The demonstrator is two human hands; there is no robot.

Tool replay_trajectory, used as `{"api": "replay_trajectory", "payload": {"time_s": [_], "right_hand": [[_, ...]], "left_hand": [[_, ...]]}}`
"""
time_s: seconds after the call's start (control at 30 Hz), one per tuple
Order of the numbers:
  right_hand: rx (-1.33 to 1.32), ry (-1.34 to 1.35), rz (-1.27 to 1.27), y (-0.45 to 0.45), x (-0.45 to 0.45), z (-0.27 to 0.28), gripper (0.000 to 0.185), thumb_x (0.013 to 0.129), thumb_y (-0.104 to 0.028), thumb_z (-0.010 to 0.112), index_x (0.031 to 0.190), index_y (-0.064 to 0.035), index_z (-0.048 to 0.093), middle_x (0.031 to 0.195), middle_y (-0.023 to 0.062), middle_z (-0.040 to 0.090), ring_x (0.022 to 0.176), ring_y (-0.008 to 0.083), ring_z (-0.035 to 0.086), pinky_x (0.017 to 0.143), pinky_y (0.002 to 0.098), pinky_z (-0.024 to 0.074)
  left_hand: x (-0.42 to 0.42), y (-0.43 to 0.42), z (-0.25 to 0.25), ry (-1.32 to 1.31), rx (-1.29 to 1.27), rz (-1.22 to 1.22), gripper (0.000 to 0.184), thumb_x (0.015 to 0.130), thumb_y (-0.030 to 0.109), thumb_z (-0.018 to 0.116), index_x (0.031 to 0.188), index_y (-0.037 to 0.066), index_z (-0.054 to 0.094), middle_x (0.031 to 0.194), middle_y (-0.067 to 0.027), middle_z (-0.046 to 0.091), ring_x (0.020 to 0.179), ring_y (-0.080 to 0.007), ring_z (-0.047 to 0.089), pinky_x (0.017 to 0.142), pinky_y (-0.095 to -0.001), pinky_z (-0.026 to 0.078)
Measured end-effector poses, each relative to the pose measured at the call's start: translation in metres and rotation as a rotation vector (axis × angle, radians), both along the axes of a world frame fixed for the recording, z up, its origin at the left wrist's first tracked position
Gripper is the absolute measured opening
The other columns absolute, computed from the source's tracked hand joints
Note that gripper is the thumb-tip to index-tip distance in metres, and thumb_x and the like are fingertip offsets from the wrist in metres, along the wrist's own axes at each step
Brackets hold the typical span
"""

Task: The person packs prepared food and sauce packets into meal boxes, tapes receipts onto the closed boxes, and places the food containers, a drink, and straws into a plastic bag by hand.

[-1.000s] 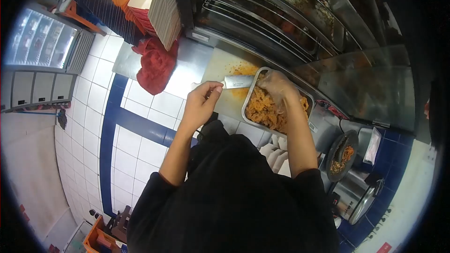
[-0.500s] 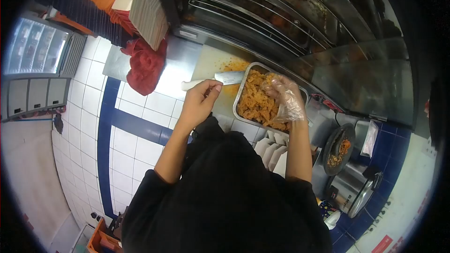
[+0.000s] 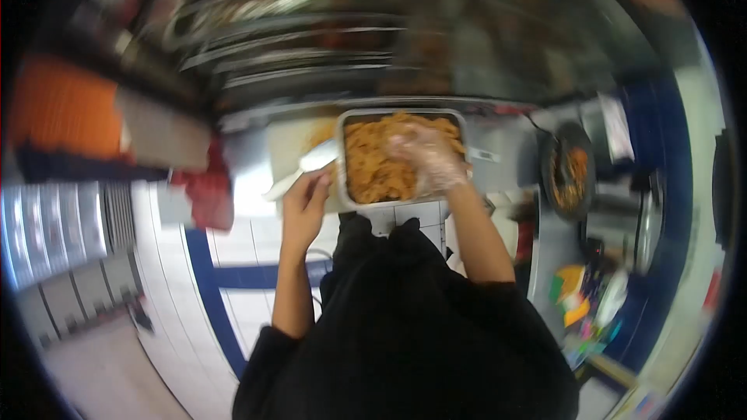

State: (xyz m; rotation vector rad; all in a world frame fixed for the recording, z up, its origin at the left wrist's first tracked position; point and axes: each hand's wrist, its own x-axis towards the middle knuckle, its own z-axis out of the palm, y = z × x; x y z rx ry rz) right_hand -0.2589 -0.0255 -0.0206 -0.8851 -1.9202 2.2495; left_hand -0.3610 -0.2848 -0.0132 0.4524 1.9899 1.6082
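Note:
A rectangular metal tray (image 3: pixel 341 157) holds a heap of orange-brown shredded food (image 3: pixel 373 175). My right hand (image 3: pixel 432 157), in a clear plastic glove, is over the food with its fingers curled into it; motion blurs the fingertips. Just left of the tray, my bare left hand (image 3: pixel 306 201) has its thumb and fingers bent close together. Whatever is between them, if anything, I cannot make out. A broad-bladed knife (image 3: pixel 319 157) with a white handle lies beside these fingers, on a pale cutting board (image 3: pixel 289 137) with orange crumbs.
Racks (image 3: pixel 311 54) of a large metal oven stand behind the tray, blurred. A red cloth (image 3: pixel 210 198) hangs at the counter's left. To the right are a dark round bowl (image 3: pixel 580 136) with orange bits, a metal cooker (image 3: pixel 646 225) and colourful packets (image 3: pixel 572 295).
The view has swung round, so tray and counter now lie straighter and further left. My right hand has shifted within the food. My left hand stays near the knife.

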Motion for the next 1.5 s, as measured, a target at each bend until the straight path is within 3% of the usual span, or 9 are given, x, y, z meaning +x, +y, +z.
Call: {"api": "replay_trajectory", "payload": {"time_s": [0.2, 0.47, 0.6, 0.7, 0.83, 0.93, 1.0, 1.33, 1.5], "right_hand": [[-0.149, 0.144, -0.151, -0.002, 0.028, -0.012, 0.035, 0.087, -0.028, 0.075, 0.102, 0.0025, 0.068, 0.093, 0.014, 0.071, 0.09, 0.0208, 0.067, 0.078, 0.0366, 0.0526], [-0.268, 0.498, -0.582, 0.064, 0.223, 0.018, 0.038, 0.09, -0.018, 0.075, 0.12, 0.0027, 0.065, 0.105, 0.0141, 0.072, 0.093, 0.02, 0.07, 0.081, 0.0312, 0.0566], [0.001, 0.226, -1.155, 0.087, 0.437, 0.032, 0.036, 0.09, -0.024, 0.074, 0.118, -0.0022, 0.066, 0.103, 0.0074, 0.07, 0.092, 0.0175, 0.067, 0.085, 0.0322, 0.0552], [0.804, -0.369, -1.492, 0.079, 0.589, 0.014, 0.027, 0.09, -0.024, 0.071, 0.106, -0.0035, 0.067, 0.088, 0.0095, 0.071, 0.078, 0.0187, 0.068, 0.073, 0.0332, 0.0546], [0.664, -0.724, -1.612, 0.081, 0.706, 0.003, 0.028, 0.086, -0.026, 0.074, 0.098, -0.0019, 0.067, 0.088, 0.0129, 0.072, 0.078, 0.0228, 0.069, 0.072, 0.0348, 0.0543], [0.324, -0.684, -1.406, 0.093, 0.737, 0.006, 0.03, 0.087, -0.027, 0.072, 0.099, -0.0002, 0.068, 0.093, 0.0175, 0.072, 0.085, 0.0301, 0.07, 0.078, 0.0396, 0.0542], [0.507, -1.091, -1.149, 0.102, 0.742, -0.015, 0.021, 0.084, -0.017, 0.07, 0.099, -0.0014, 0.073, 0.094, 0.0173, 0.072, 0.086, 0.0305, 0.07, 0.078, 0.0389, 0.0536], [0.649, -1.023, -1.097, 0.104, 0.732, -0.02, 0.023, 0.089, -0.019, 0.066, 0.102, -0.0013, 0.074, 0.098, 0.0195, 0.072, 0.091, 0.0349, 0.068, 0.084, 0.0397, 0.0522], [0.641, -0.358, -1.067, 0.107, 0.602, 0.009, 0.036, 0.094, -0.035, 0.068, 0.112, -0.0042, 0.072, 0.128, 0.0196, 0.065, 0.116, 0.0288, 0.063, 0.098, 0.0385, 0.0501]], "left_hand": [[0.026, 0.034, 0.024, 0.152, 0.007, -0.145, 0.026, 0.102, 0.02, 0.059, 0.114, -0.002, 0.067, 0.102, -0.0079, 0.068, 0.087, -0.0131, 0.061, 0.075, -0.026, 0.049], [0.128, 0.143, 0.078, 0.106, 0.073, -0.55, 0.02, 0.102, 0.016, 0.06, 0.109, -0.002, 0.065, 0.093, -0.0054, 0.065, 0.08, -0.0103, 0.055, 0.075, -0.025, 0.047], [0.209, 0.198, 0.072, 0.073, 0.001, -0.691, 0.018, 0.101, 0.013, 0.06, 0.111, -0.001, 0.066, 0.095, -0.0055, 0.065, 0.083, -0.0117, 0.058, 0.077, -0.0256, 0.048], [0.272, 0.235, 0.074, 0.028, -0.111, -0.893, 0.019, 0.101, 0.013, 0.06, 0.113, -0.001, 0.066, 0.097, -0.0063, 0.066, 0.086, -0.0116, 0.06, 0.076, -0.0254, 0.05], [0.329, 0.264, 0.071, -0.012, -0.196, -1.043, 0.022, 0.101, 0.015, 0.061, 0.113, -0.002, 0.066, 0.098, -0.0066, 0.067, 0.088, -0.0126, 0.062, 0.079, -0.0262, 0.05], [0.354, 0.279, 0.069, -0.032, -0.246, -1.093, 0.023, 0.1, 0.018, 0.063, 0.113, -0.001, 0.066, 0.098, -0.0067, 0.068, 0.086, -0.013, 0.061, 0.08, -0.0268, 0.05], [0.364, 0.285, 0.072, -0.007, -0.275, -1.116, 0.025, 0.1, 0.019, 0.064, 0.114, -0.001, 0.066, 0.098, -0.0071, 0.068, 0.085, -0.0125, 0.061, 0.079, -0.0263, 0.049], [0.364, 0.283, 0.065, 0.067, -0.308, -1.054, 0.025, 0.1, 0.019, 0.063, 0.114, -0.002, 0.066, 0.099, -0.0086, 0.068, 0.084, -0.0135, 0.061, 0.078, -0.0273, 0.051], [0.344, 0.268, 0.053, 0.095, -0.243, -0.935, 0.027, 0.102, 0.017, 0.06, 0.12, -0.003, 0.063, 0.106, -0.0103, 0.067, 0.091, -0.015, 0.061, 0.081, -0.0289, 0.051]]}}
